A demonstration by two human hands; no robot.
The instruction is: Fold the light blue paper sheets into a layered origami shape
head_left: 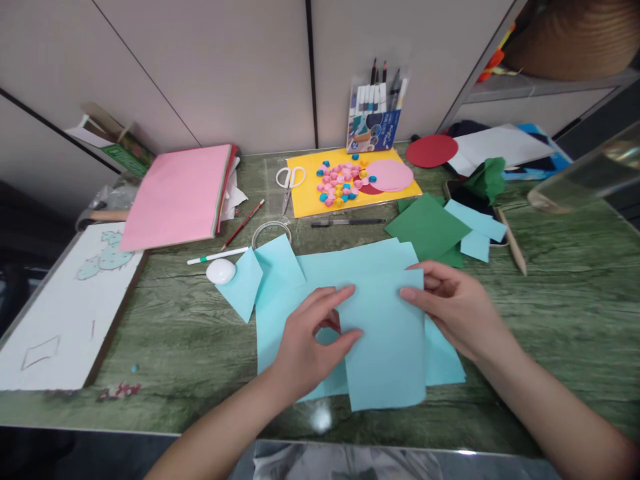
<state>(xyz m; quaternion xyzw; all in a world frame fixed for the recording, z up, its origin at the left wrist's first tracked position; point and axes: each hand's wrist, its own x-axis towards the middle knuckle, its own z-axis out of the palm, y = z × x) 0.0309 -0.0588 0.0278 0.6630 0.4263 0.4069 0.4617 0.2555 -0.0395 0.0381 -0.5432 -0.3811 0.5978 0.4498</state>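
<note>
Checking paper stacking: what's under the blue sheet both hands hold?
Under the blue sheet lies a larger blue sheet, on the green table. Anything else beneath is covered.

Brightness: you work in even, fairly bright indoor light, and the colours read clearly.
Source: it falls from overhead; a small white glare spot sits on the polished desk (321, 419) near the front edge.
Shadows: soft and faint, just under your left hand (313, 337) and the light blue paper (385, 347).
Distortion: your wide lens bends the wall panels (210, 67) and the desk's edges outward.
Focus: the centre is sharp; the clear container (585, 177) at your right blurs.
</note>
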